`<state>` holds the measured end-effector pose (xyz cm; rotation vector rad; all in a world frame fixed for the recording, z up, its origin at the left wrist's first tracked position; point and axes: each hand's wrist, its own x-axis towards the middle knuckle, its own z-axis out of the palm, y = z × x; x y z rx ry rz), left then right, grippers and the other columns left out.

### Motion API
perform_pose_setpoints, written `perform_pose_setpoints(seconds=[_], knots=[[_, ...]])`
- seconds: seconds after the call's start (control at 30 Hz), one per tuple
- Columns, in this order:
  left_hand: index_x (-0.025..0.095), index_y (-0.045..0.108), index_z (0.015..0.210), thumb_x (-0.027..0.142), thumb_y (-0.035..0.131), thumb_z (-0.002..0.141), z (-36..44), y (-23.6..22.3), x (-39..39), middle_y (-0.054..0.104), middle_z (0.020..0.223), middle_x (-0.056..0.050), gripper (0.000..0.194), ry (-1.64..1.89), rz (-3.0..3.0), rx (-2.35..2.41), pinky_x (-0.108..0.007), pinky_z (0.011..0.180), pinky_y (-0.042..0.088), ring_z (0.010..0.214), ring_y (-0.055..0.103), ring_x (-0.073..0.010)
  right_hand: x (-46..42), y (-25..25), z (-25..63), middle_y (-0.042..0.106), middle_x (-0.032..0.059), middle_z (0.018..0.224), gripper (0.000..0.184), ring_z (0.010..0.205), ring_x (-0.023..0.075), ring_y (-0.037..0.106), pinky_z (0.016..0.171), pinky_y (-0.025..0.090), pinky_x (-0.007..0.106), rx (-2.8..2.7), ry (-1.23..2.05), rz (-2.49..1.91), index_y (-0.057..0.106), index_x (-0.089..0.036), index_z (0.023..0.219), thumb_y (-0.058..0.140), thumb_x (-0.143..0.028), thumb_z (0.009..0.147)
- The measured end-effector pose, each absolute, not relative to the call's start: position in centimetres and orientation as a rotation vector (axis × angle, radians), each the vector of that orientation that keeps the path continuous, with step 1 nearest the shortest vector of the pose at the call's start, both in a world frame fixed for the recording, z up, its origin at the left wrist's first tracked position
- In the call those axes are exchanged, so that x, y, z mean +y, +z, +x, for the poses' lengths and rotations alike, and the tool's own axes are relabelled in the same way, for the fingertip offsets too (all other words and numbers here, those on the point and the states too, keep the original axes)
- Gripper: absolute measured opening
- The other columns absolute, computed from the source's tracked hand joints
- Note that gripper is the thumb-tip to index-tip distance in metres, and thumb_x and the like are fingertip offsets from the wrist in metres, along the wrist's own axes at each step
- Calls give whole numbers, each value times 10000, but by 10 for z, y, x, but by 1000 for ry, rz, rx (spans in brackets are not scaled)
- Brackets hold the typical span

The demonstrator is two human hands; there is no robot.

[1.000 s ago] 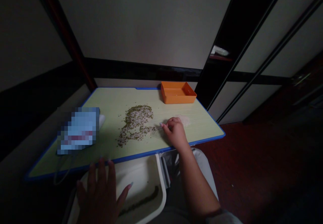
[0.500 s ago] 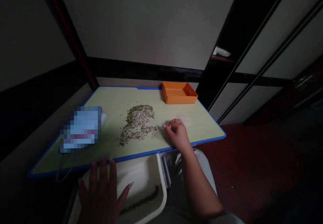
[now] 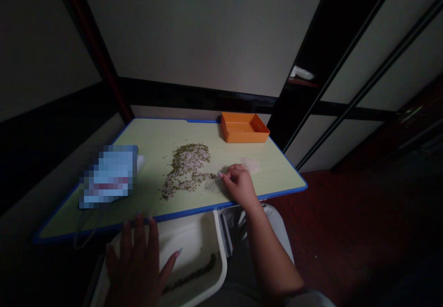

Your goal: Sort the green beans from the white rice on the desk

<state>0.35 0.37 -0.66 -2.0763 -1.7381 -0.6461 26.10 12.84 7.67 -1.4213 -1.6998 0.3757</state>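
My right hand (image 3: 239, 186) is closed over the near part of the table (image 3: 277, 171), fingertips pinched on a clear plastic piece with a curved edge (image 3: 213, 185). Most of that piece is faint against the tabletop. Its curved side faces a spread-out pile of small green and pale grains (image 3: 189, 165). Just beyond my right hand lies a small heap of pale grains (image 3: 250, 164). My left hand (image 3: 138, 256) has its fingers spread, above a white basin (image 3: 221, 263) at the table's front edge. A line of dark grains (image 3: 194, 275) lies in the basin.
An orange box (image 3: 246, 136) stands at the table's back right. On the left lies a blurred blue-and-white package (image 3: 109, 173), with a thin loop (image 3: 85, 240) hanging over the front edge. Cabinet panels (image 3: 194, 35) rise behind the table.
My right hand and the clear plastic piece have shifted slightly left, towards the mixed grains. The view has turned a little; my left hand stays spread over the basin.
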Motion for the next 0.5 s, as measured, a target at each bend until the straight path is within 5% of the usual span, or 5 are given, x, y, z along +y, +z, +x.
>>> perform_pose_setpoints(seconds=[0.5], knots=[[127, 50, 1597, 408, 522, 921, 3, -10, 4, 216, 1672, -296, 871, -705, -2078, -1730, -794, 1225, 164, 1604, 56, -414, 130, 74, 262, 550, -2, 658, 367, 755, 194, 521, 763, 404, 315, -1593, 393, -1376, 457, -237, 554, 685, -188, 836]])
